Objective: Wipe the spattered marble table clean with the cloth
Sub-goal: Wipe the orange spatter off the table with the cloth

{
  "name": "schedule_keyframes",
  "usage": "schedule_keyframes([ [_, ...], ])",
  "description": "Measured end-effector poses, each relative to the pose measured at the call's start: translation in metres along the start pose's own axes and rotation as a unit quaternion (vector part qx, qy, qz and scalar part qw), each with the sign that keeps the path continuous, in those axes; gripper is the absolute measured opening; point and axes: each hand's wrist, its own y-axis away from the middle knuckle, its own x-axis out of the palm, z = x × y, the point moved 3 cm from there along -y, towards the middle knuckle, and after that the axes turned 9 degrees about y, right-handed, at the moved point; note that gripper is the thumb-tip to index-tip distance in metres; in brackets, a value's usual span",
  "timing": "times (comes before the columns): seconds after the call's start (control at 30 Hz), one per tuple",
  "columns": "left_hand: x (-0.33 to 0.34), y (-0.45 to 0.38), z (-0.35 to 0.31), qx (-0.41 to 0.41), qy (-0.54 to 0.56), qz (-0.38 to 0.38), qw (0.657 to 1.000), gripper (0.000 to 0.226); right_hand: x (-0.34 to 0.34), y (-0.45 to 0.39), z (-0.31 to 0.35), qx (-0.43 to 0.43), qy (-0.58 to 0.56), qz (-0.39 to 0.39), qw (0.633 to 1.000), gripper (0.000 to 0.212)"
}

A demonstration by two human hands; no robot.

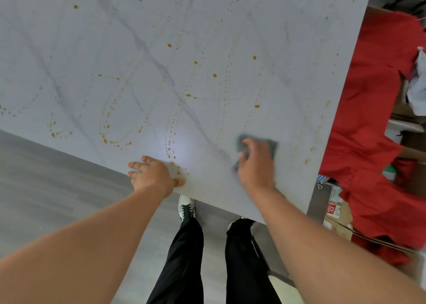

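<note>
Step in hand: wiping, judged at an early stage. The marble table (69, 50) carries orange-brown spatter (169, 45) in looping dotted trails and larger drops across nearly all of its visible surface, from the near edge to the far edge of view.

The cloth (273, 146), grey-green, lies flat on the table close to the near right corner, a short way in from the near edge. The right hand (254, 163) covers most of it, palm down, with fingers bent over the cloth; the hand and cloth are blurred, so whether the fingers pinch it or merely press it cannot be told. The strip around the cloth appears largely free of drops, though a few marks stand toward the right edge.

The left hand (151, 173) rests at the near edge, fingers spread and fairly straight, thumb on the top; it holds nothing and appears to brace the person.

Next move, as a judgement: carry the cloth leftward and outward over the trails beside the left hand, with firm downward pressure, in overlapping passes. Thicker drops may smear; the cloth will likely need refolding
</note>
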Motion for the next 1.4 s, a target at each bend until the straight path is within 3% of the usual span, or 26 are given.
schedule_keyframes([
  [0.03, 0.001, 0.004, 0.001, -0.001, 0.009, -0.005, 1.0, 0.14, 0.008, 0.025, 0.004, -0.097, 0.009, 0.075, 0.992, 0.031],
  [0.1, 0.003, 0.008, 0.009, -0.007, 0.021, -0.017, 1.0, 0.137, 0.016, 0.074, 0.003, -0.282, 0.041, 0.218, 0.933, 0.028],
  [0.13, 0.004, 0.014, 0.008, -0.01, 0.024, -0.022, 0.999, 0.134, 0.01, 0.08, -0.009, -0.335, 0.056, 0.248, 0.907, 0.024],
  [0.2, 0.009, 0.028, 0.002, -0.018, 0.044, -0.046, 0.998, 0.12, -0.009, 0.052, -0.038, -0.332, 0.06, 0.239, 0.911, 0.023],
  [0.3, 0.017, 0.06, -0.023, 0.022, 0.104, -0.129, 0.986, 0.081, -0.052, -0.022, -0.082, -0.113, 0.052, 0.109, 0.986, 0.027],
  [0.37, 0.025, 0.079, -0.043, 0.082, 0.113, -0.14, 0.98, 0.058, -0.063, -0.034, -0.094, 0.002, 0.032, 0.044, 0.999, 0.026],
  [0.4, 0.03, 0.089, -0.055, 0.113, 0.102, -0.129, 0.98, 0.049, -0.059, -0.023, -0.09, -0.003, 0.032, 0.051, 0.998, 0.027],
  [0.47, 0.041, 0.104, -0.076, 0.167, 0.079, -0.078, 0.98, 0.033, -0.04, 0.022, -0.078, -0.114, 0.072, 0.135, 0.982, 0.032],
  [0.57, 0.053, 0.122, -0.103, 0.218, 0.048, 0.001, 0.975, 0.021, -0.034, 0.082, -0.082, -0.322, 0.12, 0.283, 0.896, 0.029],
  [0.63, 0.056, 0.129, -0.113, 0.242, 0.024, 0.015, 0.97, 0.017, -0.053, 0.063, -0.096, -0.346, 0.108, 0.297, 0.883, 0.03],
  [0.7, 0.055, 0.132, -0.122, 0.266, -0.005, 0.007, 0.964, 0.019, -0.072, 0.018, -0.119, -0.24, 0.072, 0.232, 0.94, 0.035],
  [0.77, 0.055, 0.135, -0.129, 0.284, -0.04, -0.005, 0.958, 0.029, -0.093, -0.019, -0.147, -0.051, 0.042, 0.089, 0.994, 0.031],
  [0.83, 0.055, 0.135, -0.134, 0.298, -0.064, -0.019, 0.952, 0.038, -0.092, -0.018, -0.15, 0.023, 0.051, 0.023, 0.998, 0.03],
  [0.87, 0.055, 0.136, -0.139, 0.307, -0.073, -0.025, 0.949, 0.042, -0.087, -0.004, -0.143, -0.003, 0.067, 0.038, 0.997, 0.033],
  [0.93, 0.057, 0.135, -0.144, 0.314, -0.089, -0.034, 0.945, 0.051, -0.066, 0.04, -0.125, -0.136, 0.095, 0.155, 0.974, 0.043],
  [1.0, 0.057, 0.133, -0.146, 0.318, -0.113, -0.041, 0.94, 0.061, -0.051, 0.083, -0.116, -0.285, 0.103, 0.28, 0.911, 0.042],
  [1.07, 0.061, 0.132, -0.148, 0.325, -0.147, -0.047, 0.933, 0.072, -0.059, 0.077, -0.123, -0.348, 0.117, 0.3, 0.88, 0.035],
  [1.13, 0.062, 0.13, -0.151, 0.33, -0.191, -0.061, 0.923, 0.085, -0.077, 0.032, -0.13, -0.281, 0.085, 0.243, 0.924, 0.034],
  [1.2, 0.063, 0.128, -0.157, 0.341, -0.233, -0.07, 0.908, 0.095, -0.101, -0.014, -0.14, -0.109, 0.028, 0.133, 0.985, 0.029],
  [1.27, 0.063, 0.125, -0.166, 0.352, -0.251, -0.081, 0.898, 0.099, -0.107, -0.028, -0.14, -0.017, 0.03, 0.058, 0.998, 0.029],
  [1.3, 0.062, 0.124, -0.172, 0.358, -0.254, -0.082, 0.895, 0.1, -0.099, -0.021, -0.135, -0.03, 0.048, 0.066, 0.996, 0.033],
  [1.4, 0.063, 0.121, -0.194, 0.374, -0.293, -0.097, 0.875, 0.103, -0.07, 0.04, -0.114, -0.2, 0.096, 0.243, 0.944, 0.043],
])
